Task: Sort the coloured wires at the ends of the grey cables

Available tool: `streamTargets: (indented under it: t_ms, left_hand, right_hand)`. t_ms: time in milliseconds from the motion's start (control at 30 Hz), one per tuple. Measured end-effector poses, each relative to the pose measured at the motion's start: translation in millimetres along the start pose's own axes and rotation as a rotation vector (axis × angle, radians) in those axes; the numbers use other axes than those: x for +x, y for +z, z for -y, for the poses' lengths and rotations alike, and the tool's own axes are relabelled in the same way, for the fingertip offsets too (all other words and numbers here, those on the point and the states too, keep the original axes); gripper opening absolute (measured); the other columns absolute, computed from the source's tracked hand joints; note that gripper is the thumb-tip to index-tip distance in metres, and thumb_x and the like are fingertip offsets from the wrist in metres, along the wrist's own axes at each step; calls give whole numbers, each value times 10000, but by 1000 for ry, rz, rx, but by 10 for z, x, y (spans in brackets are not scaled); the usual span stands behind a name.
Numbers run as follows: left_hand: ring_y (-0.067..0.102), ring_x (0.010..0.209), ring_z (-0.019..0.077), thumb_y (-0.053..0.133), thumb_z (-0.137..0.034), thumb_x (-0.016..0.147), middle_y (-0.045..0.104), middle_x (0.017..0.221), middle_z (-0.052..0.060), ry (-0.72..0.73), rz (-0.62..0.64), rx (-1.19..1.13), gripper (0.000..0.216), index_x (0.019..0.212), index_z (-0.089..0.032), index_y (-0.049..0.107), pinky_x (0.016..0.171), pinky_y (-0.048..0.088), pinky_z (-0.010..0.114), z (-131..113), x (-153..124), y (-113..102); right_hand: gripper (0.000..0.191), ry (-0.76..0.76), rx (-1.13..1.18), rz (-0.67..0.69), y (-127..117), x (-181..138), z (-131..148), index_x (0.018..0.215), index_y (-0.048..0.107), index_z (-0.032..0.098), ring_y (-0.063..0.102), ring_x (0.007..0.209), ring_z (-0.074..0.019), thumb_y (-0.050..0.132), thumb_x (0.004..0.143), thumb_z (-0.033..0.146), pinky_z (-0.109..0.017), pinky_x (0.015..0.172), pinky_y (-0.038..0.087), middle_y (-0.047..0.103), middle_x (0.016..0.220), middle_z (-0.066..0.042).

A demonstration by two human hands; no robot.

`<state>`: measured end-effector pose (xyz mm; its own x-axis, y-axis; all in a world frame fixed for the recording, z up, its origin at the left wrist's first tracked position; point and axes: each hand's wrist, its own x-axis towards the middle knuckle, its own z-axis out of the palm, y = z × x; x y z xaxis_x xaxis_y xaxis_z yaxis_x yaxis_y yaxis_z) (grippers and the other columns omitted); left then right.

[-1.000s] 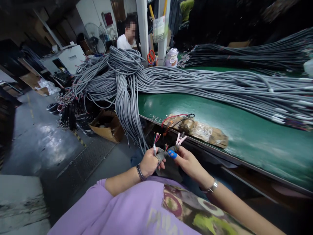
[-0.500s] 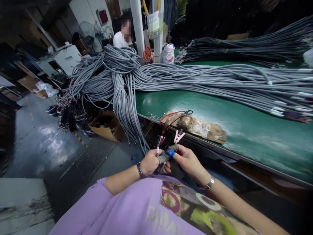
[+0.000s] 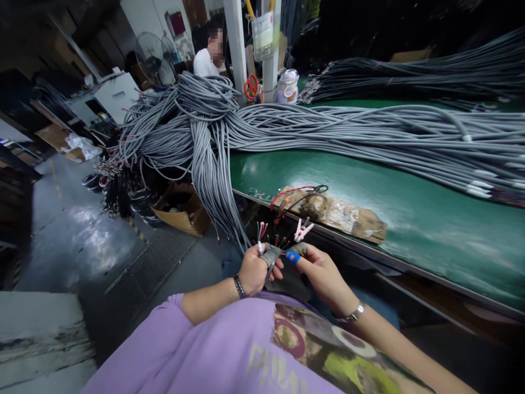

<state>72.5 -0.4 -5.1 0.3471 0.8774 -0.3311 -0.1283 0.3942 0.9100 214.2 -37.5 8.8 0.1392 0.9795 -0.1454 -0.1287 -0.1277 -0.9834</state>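
My left hand (image 3: 252, 272) is closed around grey cable, its thumb wrapped in grey tape. A cable end with a white band (image 3: 260, 247) and fanned coloured wires (image 3: 262, 232) sticks up from that grip. More thin coloured wires (image 3: 276, 241) show between my hands. My right hand (image 3: 324, 273) pinches at these wires, with blue tape (image 3: 292, 257) on the thumb and grey tape on the index finger; the exact pinch point is hidden. Just beyond the right fingers is a pink clothes-peg-like clip (image 3: 302, 231) near the table edge.
A large bundle of grey cables (image 3: 328, 128) lies across the green table (image 3: 283, 172) and hangs over its edge. A taped wooden block (image 3: 344, 216) with red and black leads sits at the front edge. Behind are black cables (image 3: 394, 76), orange-handled scissors (image 3: 251, 86) and a person (image 3: 206, 60).
My hands have drawn slightly apart, and thin coloured wires now show between them. The left hand and its fanned wires have shifted a little left; the view has turned slightly.
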Motion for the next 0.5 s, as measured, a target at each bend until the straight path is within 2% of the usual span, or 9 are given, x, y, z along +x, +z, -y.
streamTargets:
  t_ms: [167, 333, 500]
  left_hand:
    - [478, 349, 60, 696, -491, 698, 574, 546, -26, 26, -20, 9, 374, 709, -157, 527, 339, 255, 177, -4, 23, -2]
    - [478, 344, 63, 675, -452, 721, 581, 544, -23, 33, -11, 16, 324, 693, -167, 521, 333, 236, 187, -9, 37, -10]
    - [471, 337, 57, 652, -380, 738, 583, 530, -24, 27, -19, 14, 249, 695, -169, 529, 331, 227, 190, -17, -8, -13]
  right_hand:
    - [344, -34, -5, 18, -22, -15, 2, 659, 605, 186, 443, 545, -117, 766, 650, 490, -261, 541, 401, 528, 572, 23]
    - [345, 2, -3, 47, -60, -21, -24, 657, 592, 188, 432, 551, -116, 757, 654, 491, -258, 542, 395, 505, 569, 28]
    - [314, 44, 28, 25, -24, -16, 48, 806, 617, 192, 440, 592, -127, 650, 757, 501, -257, 541, 391, 522, 647, 14]
